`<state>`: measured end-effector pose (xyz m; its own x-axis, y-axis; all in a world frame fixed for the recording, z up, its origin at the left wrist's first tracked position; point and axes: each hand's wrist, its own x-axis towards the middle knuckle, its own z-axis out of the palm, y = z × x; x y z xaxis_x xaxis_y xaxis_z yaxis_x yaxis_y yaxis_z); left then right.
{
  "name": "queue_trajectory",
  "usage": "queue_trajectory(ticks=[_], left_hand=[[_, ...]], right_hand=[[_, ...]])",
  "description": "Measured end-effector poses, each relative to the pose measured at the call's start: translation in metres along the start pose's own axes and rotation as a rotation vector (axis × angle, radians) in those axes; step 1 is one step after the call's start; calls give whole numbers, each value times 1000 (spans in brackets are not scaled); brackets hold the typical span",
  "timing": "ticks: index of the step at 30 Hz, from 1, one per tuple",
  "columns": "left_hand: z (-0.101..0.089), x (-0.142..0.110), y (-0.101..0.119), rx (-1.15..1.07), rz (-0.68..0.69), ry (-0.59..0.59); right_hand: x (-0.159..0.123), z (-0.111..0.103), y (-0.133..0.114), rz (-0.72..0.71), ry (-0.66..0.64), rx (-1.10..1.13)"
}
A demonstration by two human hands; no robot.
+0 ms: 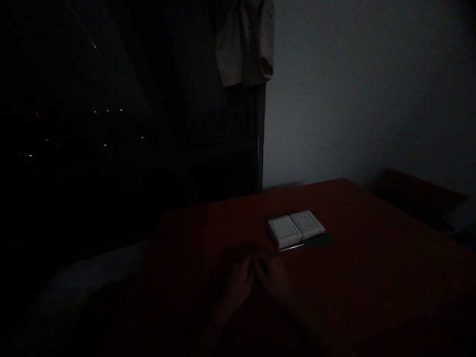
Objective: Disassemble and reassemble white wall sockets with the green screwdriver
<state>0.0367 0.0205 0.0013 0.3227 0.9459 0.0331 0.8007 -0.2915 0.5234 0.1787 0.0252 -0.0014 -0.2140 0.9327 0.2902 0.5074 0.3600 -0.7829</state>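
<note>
Head view, very dim: a dark expanse (92,188) takes up the left side, and a pale wall (353,89) with a rough-looking surface fills the upper right. Below them spreads a reddish-brown counter (372,267), its far corner close to the wall. Beyond its right edge stands a dark wooden piece of furniture (420,193), mostly lost in shadow. A light-coloured cloth (245,47) hangs at the top, in front of a dark frame (261,139) beside the wall.

Next come the two bare hands, brought together at the near part of the counter. The left hand (240,283) and the right hand (273,275) meet at their fingers, which are curled inward; whether they pinch something small, or rest on the surface, I cannot tell in this light.

Just past the right hand, two white square plates lie side by side on the counter: a switch plate (284,230) with a plain face, and to its right a socket plate (308,223) with slots. A screwdriver (318,240) lies along their near side, green handle to the right, bright metal shaft pointing left. Smallest are the points of light (105,145) scattered across the dark left side.
</note>
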Motion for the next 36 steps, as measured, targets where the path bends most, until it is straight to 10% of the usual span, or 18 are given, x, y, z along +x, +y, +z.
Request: queue_trajectory(ticks=[36], left_hand=[[7, 1, -8, 5, 4, 29]], right_hand=[[1, -1, -1, 15, -11, -14]])
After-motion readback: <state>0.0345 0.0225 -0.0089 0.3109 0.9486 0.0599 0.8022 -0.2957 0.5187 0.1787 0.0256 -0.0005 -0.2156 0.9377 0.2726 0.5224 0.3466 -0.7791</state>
